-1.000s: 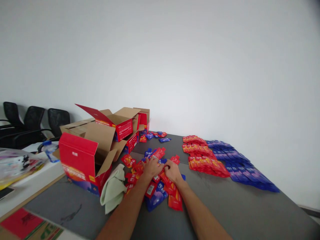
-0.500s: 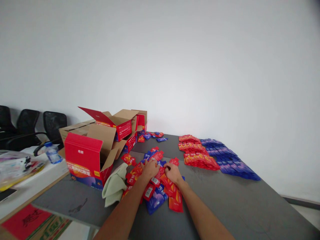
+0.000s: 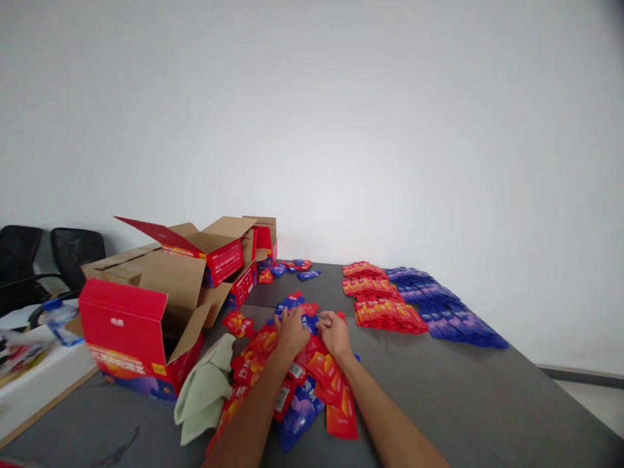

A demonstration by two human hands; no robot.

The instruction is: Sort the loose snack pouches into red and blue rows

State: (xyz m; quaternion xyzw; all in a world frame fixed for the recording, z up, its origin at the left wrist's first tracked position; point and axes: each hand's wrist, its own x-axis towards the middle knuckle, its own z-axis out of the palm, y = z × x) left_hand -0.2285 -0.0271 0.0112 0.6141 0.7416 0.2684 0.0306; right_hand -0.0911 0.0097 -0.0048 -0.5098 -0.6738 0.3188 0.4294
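A loose pile of red pouches [image 3: 342, 411] and blue pouches [image 3: 301, 411] lies on the grey table in front of me. My left hand [image 3: 292, 335] rests on the upper middle of the pile, its fingers bent and spread over the pouches. To its right, my right hand [image 3: 334, 333] touches the pile's upper right edge, with thumb and forefinger pinched together; what is between them is too small to make out. A pale green cloth [image 3: 207, 387] lies against the pile's left side.
Open red boxes [image 3: 127, 331] stand at the left. Overlapping rows of red pouches [image 3: 387, 314] and blue pouches [image 3: 458, 323] lie at the back right. A few loose pouches [image 3: 308, 275] lie near the wall. A bottle [image 3: 61, 320] stands far left.
The view has shifted, so the boxes and cloth appear further left and larger. Both hands stay at the pile; my right hand's fingers have drawn closer to my left hand.
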